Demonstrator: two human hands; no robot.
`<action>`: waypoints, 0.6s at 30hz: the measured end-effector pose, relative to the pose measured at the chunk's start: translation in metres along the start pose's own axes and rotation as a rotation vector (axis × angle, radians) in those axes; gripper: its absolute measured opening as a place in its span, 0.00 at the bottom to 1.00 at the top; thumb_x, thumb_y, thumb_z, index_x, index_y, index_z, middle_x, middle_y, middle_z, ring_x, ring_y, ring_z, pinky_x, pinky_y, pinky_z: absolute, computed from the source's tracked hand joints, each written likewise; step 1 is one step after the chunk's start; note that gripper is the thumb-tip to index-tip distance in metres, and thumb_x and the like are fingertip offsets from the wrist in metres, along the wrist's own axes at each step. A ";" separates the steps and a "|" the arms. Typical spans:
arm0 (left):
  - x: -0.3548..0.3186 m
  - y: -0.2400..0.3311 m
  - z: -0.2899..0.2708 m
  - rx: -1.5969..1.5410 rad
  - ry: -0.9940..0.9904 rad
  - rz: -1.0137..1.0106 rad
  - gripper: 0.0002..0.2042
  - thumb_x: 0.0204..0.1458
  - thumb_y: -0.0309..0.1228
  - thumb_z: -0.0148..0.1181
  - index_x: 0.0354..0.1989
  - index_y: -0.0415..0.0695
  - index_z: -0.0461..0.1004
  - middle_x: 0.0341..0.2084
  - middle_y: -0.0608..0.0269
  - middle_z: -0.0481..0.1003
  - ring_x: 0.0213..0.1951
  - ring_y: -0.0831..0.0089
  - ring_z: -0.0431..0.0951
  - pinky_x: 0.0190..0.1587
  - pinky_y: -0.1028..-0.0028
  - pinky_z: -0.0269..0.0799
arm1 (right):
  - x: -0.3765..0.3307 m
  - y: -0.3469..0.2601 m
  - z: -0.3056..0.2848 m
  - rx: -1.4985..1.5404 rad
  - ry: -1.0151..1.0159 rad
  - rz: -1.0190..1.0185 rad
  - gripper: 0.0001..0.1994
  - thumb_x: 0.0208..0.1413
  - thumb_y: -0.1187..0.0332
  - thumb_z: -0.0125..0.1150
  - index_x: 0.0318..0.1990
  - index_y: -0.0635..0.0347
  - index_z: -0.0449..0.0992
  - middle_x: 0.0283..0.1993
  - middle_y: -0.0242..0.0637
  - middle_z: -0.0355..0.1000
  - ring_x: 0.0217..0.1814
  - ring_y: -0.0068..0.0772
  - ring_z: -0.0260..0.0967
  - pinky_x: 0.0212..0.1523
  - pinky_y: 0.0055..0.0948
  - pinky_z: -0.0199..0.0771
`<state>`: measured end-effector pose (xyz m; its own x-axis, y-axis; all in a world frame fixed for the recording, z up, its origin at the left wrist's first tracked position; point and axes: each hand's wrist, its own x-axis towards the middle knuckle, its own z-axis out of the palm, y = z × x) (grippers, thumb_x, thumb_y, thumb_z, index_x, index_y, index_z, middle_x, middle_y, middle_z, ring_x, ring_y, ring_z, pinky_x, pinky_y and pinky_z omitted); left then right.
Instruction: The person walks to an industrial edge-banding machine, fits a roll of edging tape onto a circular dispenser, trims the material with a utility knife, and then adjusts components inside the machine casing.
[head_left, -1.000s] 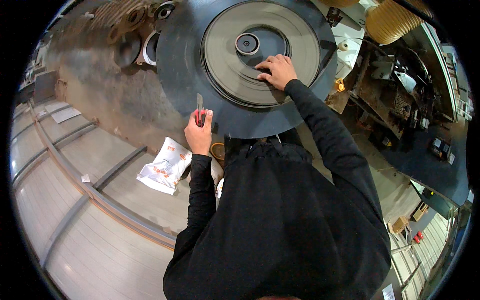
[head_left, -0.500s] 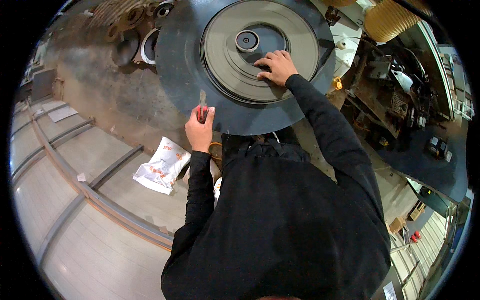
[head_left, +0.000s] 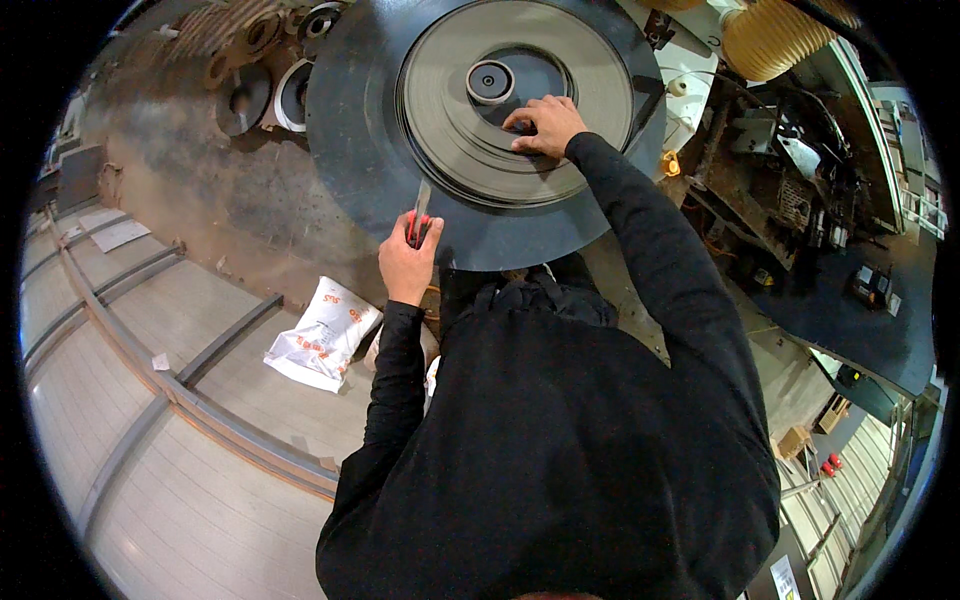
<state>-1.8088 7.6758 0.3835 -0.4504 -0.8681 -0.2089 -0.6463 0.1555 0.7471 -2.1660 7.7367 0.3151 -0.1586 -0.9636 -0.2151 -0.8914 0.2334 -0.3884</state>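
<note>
A large coil of thin grey-beige band (head_left: 430, 75), wound in many tight turns, lies flat on a dark round turntable (head_left: 350, 130). A round hub (head_left: 490, 83) stands inside the coil's inner opening. My right hand (head_left: 548, 128) rests on the coil beside this opening, fingers bent and apart, fingertips at the inner turns. My left hand (head_left: 408, 262) is closed round the red and black handle of a utility knife (head_left: 417, 230). Its grey blade points away from me, over the turntable at the coil's near left edge.
A white printed bag (head_left: 325, 335) lies on the floor at left. Rings and round rolls (head_left: 245, 100) lie beyond the turntable's left side. A yellow ribbed hose (head_left: 780, 40) hangs at far right, above machinery. A dark worktop (head_left: 835, 305) stands at right.
My left hand has moved a little to the right with the knife, bringing the blade closer to the coil's edge. My right hand stays at the inner turns.
</note>
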 end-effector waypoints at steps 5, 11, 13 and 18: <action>0.003 -0.001 -0.002 0.020 -0.006 -0.007 0.25 0.57 0.50 0.72 0.47 0.38 0.81 0.32 0.56 0.85 0.34 0.58 0.86 0.41 0.65 0.79 | 0.009 -0.018 -0.007 -0.058 -0.049 0.082 0.25 0.50 0.33 0.70 0.50 0.31 0.85 0.44 0.30 0.79 0.56 0.41 0.74 0.66 0.46 0.62; 0.013 -0.008 -0.001 -0.022 -0.003 -0.004 0.26 0.56 0.51 0.72 0.47 0.38 0.81 0.33 0.57 0.86 0.34 0.60 0.86 0.42 0.65 0.79 | 0.016 -0.019 0.001 -0.054 -0.026 0.117 0.26 0.49 0.31 0.69 0.46 0.36 0.84 0.45 0.32 0.79 0.56 0.42 0.74 0.66 0.46 0.63; 0.016 -0.001 -0.006 0.000 -0.037 -0.033 0.26 0.56 0.51 0.72 0.47 0.38 0.81 0.33 0.57 0.86 0.34 0.60 0.86 0.41 0.65 0.79 | 0.016 -0.019 0.001 -0.049 -0.019 0.114 0.25 0.49 0.33 0.70 0.46 0.36 0.84 0.45 0.33 0.79 0.56 0.41 0.74 0.65 0.47 0.64; 0.022 -0.017 -0.006 -0.015 -0.006 -0.010 0.21 0.59 0.47 0.71 0.45 0.39 0.82 0.25 0.59 0.79 0.28 0.70 0.78 0.37 0.70 0.74 | 0.011 -0.026 0.006 -0.098 0.086 0.088 0.23 0.50 0.38 0.70 0.45 0.40 0.84 0.45 0.34 0.79 0.55 0.42 0.75 0.61 0.47 0.69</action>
<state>-1.8041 7.6507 0.3700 -0.4472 -0.8669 -0.2200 -0.6414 0.1394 0.7545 -2.1419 7.7208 0.3179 -0.2701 -0.9486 -0.1652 -0.9090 0.3077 -0.2811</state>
